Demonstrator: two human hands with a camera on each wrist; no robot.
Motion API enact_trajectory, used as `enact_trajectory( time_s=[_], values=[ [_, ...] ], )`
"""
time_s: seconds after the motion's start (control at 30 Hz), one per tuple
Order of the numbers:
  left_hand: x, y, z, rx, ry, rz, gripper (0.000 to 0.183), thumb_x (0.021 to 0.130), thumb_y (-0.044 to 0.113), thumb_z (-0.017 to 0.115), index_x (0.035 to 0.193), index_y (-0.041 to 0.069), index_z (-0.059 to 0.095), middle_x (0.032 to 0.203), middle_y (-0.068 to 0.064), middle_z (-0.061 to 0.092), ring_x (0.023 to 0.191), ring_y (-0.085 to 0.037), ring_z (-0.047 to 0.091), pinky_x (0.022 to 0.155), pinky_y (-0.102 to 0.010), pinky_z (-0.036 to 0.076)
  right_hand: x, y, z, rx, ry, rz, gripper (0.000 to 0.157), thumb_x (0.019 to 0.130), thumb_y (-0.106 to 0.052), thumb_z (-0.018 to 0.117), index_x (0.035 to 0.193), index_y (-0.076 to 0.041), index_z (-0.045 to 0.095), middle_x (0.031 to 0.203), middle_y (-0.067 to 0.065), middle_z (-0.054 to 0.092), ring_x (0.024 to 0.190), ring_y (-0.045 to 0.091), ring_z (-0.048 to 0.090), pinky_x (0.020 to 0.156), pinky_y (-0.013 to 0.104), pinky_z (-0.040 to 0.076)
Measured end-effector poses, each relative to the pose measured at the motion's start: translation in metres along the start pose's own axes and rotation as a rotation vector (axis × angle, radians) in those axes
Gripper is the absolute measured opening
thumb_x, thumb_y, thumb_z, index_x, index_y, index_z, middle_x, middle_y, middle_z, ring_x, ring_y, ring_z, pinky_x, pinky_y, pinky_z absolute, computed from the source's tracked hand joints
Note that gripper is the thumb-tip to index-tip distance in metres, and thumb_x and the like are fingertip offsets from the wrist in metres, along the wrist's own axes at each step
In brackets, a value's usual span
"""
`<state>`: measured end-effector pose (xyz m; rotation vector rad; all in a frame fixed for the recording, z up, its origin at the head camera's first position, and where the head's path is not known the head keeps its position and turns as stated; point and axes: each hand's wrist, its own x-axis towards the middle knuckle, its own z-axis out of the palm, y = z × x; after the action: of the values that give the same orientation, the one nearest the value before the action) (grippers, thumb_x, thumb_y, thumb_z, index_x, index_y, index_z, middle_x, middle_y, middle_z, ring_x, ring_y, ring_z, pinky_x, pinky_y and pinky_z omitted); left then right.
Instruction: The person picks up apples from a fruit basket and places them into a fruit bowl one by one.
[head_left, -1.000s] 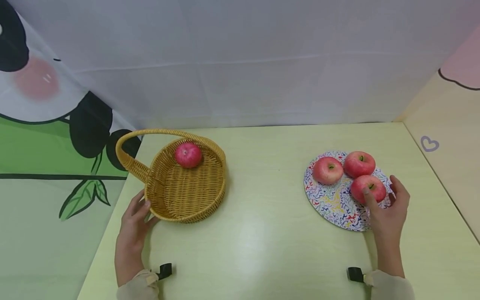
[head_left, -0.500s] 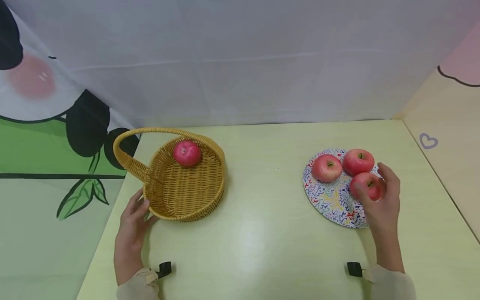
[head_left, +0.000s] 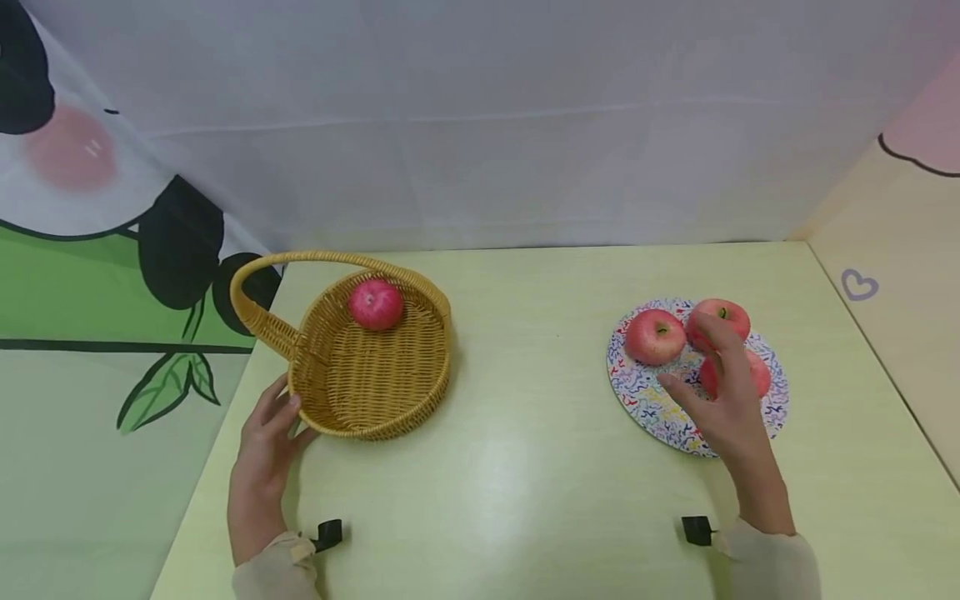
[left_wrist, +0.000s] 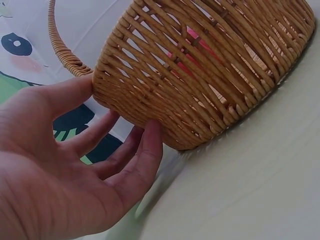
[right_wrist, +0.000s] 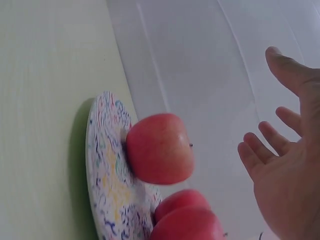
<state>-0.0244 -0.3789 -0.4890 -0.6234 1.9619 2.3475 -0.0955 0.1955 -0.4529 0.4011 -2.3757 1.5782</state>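
Observation:
A round wicker basket with an arched handle stands on the left of the table, a pink-red round fruit inside at its far side. My left hand rests its fingertips on the basket's near left side; in the left wrist view the fingers touch the woven wall without wrapping round it. On the right, a patterned round plate bears three red apples: a left apple, a back apple and a front apple. Above them hovers my right hand, fingers spread, holding nothing and partly hiding the front apple.
The pale table stretches between basket and plate. A grey-white cloth wall rises behind it, a printed panel stands at left and a cream wall at right. Black wrist pieces stick out from both sleeves.
My right hand has come away from the front apple, moving left and up over the plate. The apples stay where they were. My left hand keeps its place at the basket.

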Motion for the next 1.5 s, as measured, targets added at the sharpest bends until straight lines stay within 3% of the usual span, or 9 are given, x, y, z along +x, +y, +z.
enact_trajectory(
  time_s=[0.1, 0.23, 0.4, 0.67, 0.93, 1.3, 1.5],
  values=[
    [0.000, 0.000, 0.000, 0.006, 0.003, -0.011, 0.062, 0.109, 0.023, 0.055, 0.165, 0.026, 0.031, 0.144, 0.013, 0.048, 0.127, -0.003, 0.055, 0.089, -0.026, 0.057, 0.005, -0.004, 0.008, 0.018, -0.052, -0.059, 0.093, 0.079, 0.020, 0.076, 0.159, -0.007, 0.037, 0.158, -0.004, 0.042, 0.146, 0.005, 0.040, 0.113, 0.009, 0.037],
    [0.000, 0.003, -0.001, 0.026, -0.004, -0.017, 0.063, 0.108, 0.024, 0.056, 0.165, 0.026, 0.030, 0.146, 0.013, 0.047, 0.127, -0.003, 0.054, 0.089, -0.026, 0.058, 0.011, -0.010, 0.021, 0.003, -0.135, -0.023, 0.091, 0.082, 0.009, 0.081, 0.160, -0.015, 0.039, 0.161, 0.003, 0.040, 0.146, 0.005, 0.039, 0.109, 0.009, 0.040],
    [0.000, 0.008, -0.002, 0.063, 0.004, -0.031, 0.065, 0.107, 0.028, 0.059, 0.165, 0.026, 0.030, 0.149, 0.012, 0.045, 0.126, -0.002, 0.055, 0.088, -0.026, 0.059, 0.019, -0.020, 0.043, -0.014, -0.256, 0.005, 0.093, 0.084, -0.004, 0.085, 0.161, -0.027, 0.038, 0.166, 0.000, 0.036, 0.145, -0.002, 0.038, 0.108, 0.008, 0.039],
    [-0.002, 0.014, -0.004, 0.064, 0.025, -0.069, 0.069, 0.105, 0.027, 0.063, 0.166, 0.026, 0.030, 0.136, 0.020, 0.056, 0.115, 0.003, 0.063, 0.084, -0.026, 0.061, 0.033, -0.035, 0.083, 0.049, -0.405, -0.111, 0.089, 0.085, -0.011, 0.086, 0.160, -0.017, 0.038, 0.165, 0.006, 0.037, 0.149, 0.018, 0.040, 0.117, 0.019, 0.038],
    [-0.001, 0.012, -0.006, 0.068, 0.014, -0.096, 0.071, 0.105, 0.028, 0.063, 0.167, 0.027, 0.027, 0.136, 0.020, 0.055, 0.114, 0.005, 0.063, 0.084, -0.028, 0.061, 0.039, -0.046, 0.121, 0.070, -0.536, -0.190, 0.087, 0.088, -0.017, 0.085, 0.160, -0.014, 0.036, 0.163, 0.007, 0.037, 0.147, 0.025, 0.041, 0.119, 0.044, 0.042],
    [0.000, 0.008, -0.004, 0.048, -0.011, -0.058, 0.069, 0.106, 0.027, 0.061, 0.166, 0.024, 0.028, 0.132, 0.022, 0.060, 0.113, 0.004, 0.065, 0.083, -0.028, 0.061, 0.045, -0.063, 0.164, 0.084, -0.630, -0.227, 0.085, 0.090, -0.023, 0.085, 0.159, -0.016, 0.036, 0.161, 0.002, 0.040, 0.146, 0.019, 0.043, 0.120, 0.040, 0.042],
    [-0.002, 0.009, -0.003, 0.041, -0.010, -0.043, 0.068, 0.107, 0.025, 0.060, 0.166, 0.022, 0.028, 0.130, 0.022, 0.062, 0.113, 0.004, 0.066, 0.082, -0.028, 0.061, 0.048, -0.076, 0.183, 0.086, -0.671, -0.218, 0.085, 0.091, -0.027, 0.083, 0.160, -0.013, 0.035, 0.162, 0.006, 0.040, 0.146, 0.019, 0.045, 0.121, 0.039, 0.042]
  ],
)
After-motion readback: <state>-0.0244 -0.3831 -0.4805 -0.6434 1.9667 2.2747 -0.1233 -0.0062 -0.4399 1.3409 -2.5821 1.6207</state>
